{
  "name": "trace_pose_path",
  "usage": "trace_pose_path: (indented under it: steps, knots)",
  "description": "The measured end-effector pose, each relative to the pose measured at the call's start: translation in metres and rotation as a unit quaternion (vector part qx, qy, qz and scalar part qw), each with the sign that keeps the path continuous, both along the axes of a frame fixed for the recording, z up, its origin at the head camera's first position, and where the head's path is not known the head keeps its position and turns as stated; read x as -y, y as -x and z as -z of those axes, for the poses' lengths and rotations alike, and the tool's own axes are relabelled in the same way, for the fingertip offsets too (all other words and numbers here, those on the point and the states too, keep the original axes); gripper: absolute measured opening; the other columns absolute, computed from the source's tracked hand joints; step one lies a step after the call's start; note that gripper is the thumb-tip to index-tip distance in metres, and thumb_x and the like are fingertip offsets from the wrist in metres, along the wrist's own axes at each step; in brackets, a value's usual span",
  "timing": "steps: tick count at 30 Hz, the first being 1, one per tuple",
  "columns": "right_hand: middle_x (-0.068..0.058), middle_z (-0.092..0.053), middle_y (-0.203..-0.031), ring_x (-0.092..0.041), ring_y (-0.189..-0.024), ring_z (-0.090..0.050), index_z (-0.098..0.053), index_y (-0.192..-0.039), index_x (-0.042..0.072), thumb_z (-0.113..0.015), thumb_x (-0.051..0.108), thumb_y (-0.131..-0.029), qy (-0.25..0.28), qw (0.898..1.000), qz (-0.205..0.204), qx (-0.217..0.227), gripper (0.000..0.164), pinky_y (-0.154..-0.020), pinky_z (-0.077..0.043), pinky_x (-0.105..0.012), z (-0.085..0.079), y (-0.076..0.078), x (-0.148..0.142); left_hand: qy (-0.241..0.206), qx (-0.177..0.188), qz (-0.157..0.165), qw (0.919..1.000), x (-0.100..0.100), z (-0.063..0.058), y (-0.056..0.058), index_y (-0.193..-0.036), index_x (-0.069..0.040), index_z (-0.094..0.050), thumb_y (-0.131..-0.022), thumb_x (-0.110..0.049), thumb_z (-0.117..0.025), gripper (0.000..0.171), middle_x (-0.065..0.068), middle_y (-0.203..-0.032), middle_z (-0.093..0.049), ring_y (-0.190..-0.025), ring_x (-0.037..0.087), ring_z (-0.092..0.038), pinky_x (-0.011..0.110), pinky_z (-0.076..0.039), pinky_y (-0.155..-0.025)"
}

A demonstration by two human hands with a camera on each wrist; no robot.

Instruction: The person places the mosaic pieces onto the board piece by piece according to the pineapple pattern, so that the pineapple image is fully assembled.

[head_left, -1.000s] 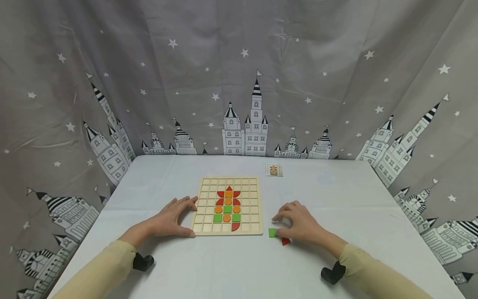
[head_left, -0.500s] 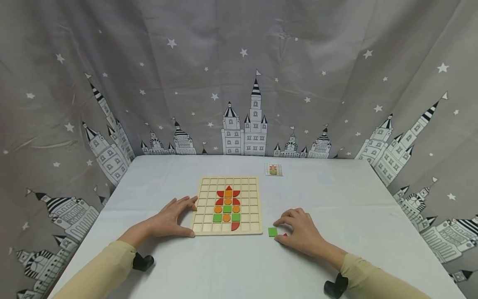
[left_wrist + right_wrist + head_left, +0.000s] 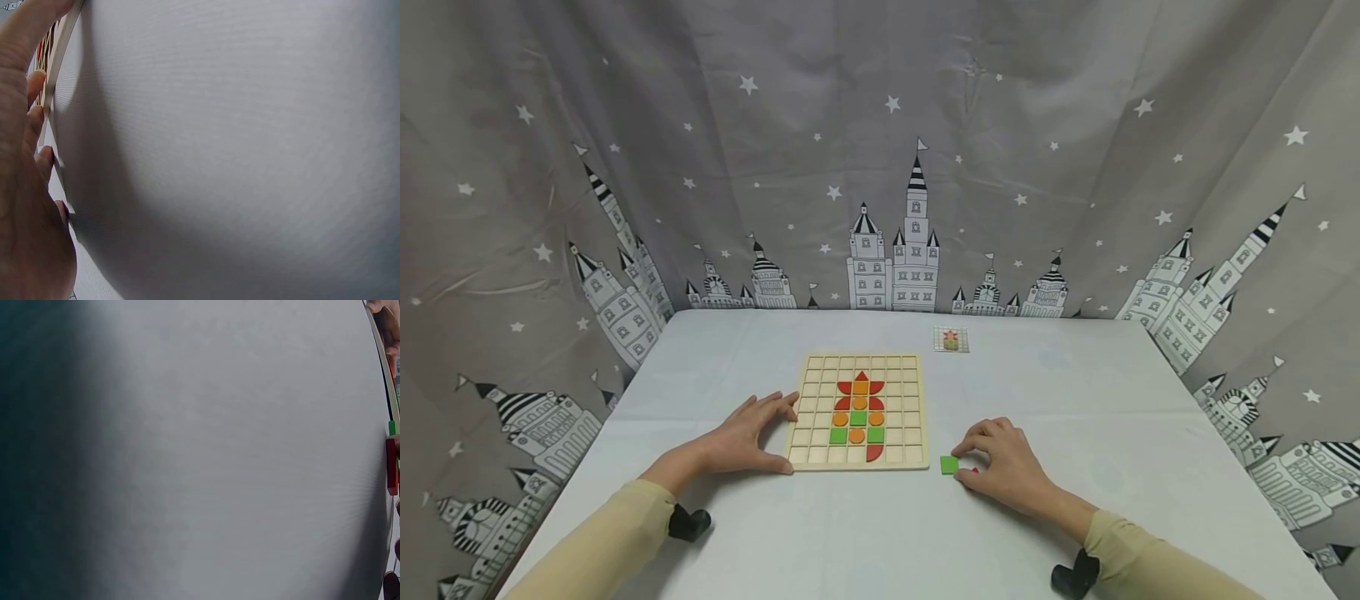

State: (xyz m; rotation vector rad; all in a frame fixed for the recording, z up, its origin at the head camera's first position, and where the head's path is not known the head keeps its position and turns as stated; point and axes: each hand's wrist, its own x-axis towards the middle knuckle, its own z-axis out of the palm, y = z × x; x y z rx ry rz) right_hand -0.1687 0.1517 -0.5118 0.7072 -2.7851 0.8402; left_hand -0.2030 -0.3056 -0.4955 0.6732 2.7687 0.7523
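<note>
My left hand (image 3: 741,437) rests along the left side of the wooden grid board (image 3: 906,400), thumb at the near corner and fingers spread upward. Red, orange and green tiles form a figure on that board. At its right, the thumb and index finger of my right hand (image 3: 1006,462) pinch a loose green square tile (image 3: 948,465) by its right part. Between that thumb and finger shows a bit of a red tile (image 3: 975,470), mostly hidden by the hand. In the right wrist view the red tile (image 3: 392,465) lies at the far right edge.
A small pattern card (image 3: 951,340) lies behind the board, to the right. White cloth covers the table (image 3: 1112,392). A grey curtain (image 3: 1037,83) with printed castles and stars hangs around the back and sides.
My right hand has lowered toward the table and closed in on the green tile, hiding more of the red one. The left hand and the board have stayed put.
</note>
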Motion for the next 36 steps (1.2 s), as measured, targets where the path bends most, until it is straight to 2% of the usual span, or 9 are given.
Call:
trace_pose_path:
  steps: [8,16,25,30,36]
  knots:
    - [0.017,-0.059,-0.102,-0.012,-0.103,-0.050,-0.079,-0.093,0.029,-0.090,0.027,-0.075,0.009,1.000,0.001,-0.003,0.021,-0.089,-0.043,-0.040,0.000,0.000,-0.002,0.005,0.002,0.001,1.0000,0.000,-0.001,0.001,-0.124,-0.023,-0.053,-0.070,-0.067,-0.084,0.076,0.007,-0.166,-0.031,-0.154,0.037,-0.019,0.059,-0.002,-0.125]
    - [0.015,-0.060,-0.104,-0.013,-0.105,-0.050,-0.079,-0.092,0.026,-0.089,0.026,-0.078,0.006,1.000,-0.017,-0.017,0.017,-0.089,-0.046,-0.040,-0.001,0.000,-0.001,-0.001,0.001,0.008,1.0000,-0.001,-0.003,0.001,-0.123,-0.021,-0.054,-0.072,-0.065,-0.084,0.074,0.010,-0.165,-0.032,-0.153,0.041,-0.020,0.062,-0.004,-0.124]
    - [0.009,-0.064,-0.105,-0.018,-0.107,-0.052,-0.078,-0.090,0.021,-0.087,0.022,-0.078,-0.004,0.999,-0.030,-0.035,0.014,-0.094,-0.049,-0.044,-0.016,0.011,0.000,0.002,-0.001,0.007,1.0000,-0.001,-0.003,0.001,-0.123,-0.021,-0.054,-0.072,-0.065,-0.084,0.073,0.010,-0.165,-0.032,-0.152,0.042,-0.021,0.061,-0.004,-0.124]
    - [0.006,-0.066,-0.107,-0.020,-0.109,-0.053,-0.079,-0.091,0.020,-0.088,0.023,-0.078,0.003,0.997,-0.041,-0.059,0.017,-0.095,-0.047,-0.045,-0.029,0.020,0.016,0.003,0.001,0.003,1.0000,-0.001,-0.003,0.001,-0.123,-0.022,-0.053,-0.072,-0.065,-0.084,0.074,0.009,-0.166,-0.031,-0.153,0.041,-0.020,0.060,-0.004,-0.124]
    - [0.006,-0.066,-0.107,-0.020,-0.110,-0.053,-0.079,-0.092,0.020,-0.086,0.025,-0.079,0.022,0.995,-0.080,-0.062,0.015,-0.092,-0.047,-0.043,-0.036,0.025,0.053,0.006,0.005,0.003,1.0000,0.000,-0.002,0.000,-0.124,-0.022,-0.053,-0.072,-0.065,-0.084,0.074,0.009,-0.166,-0.031,-0.152,0.042,-0.020,0.061,-0.004,-0.124]
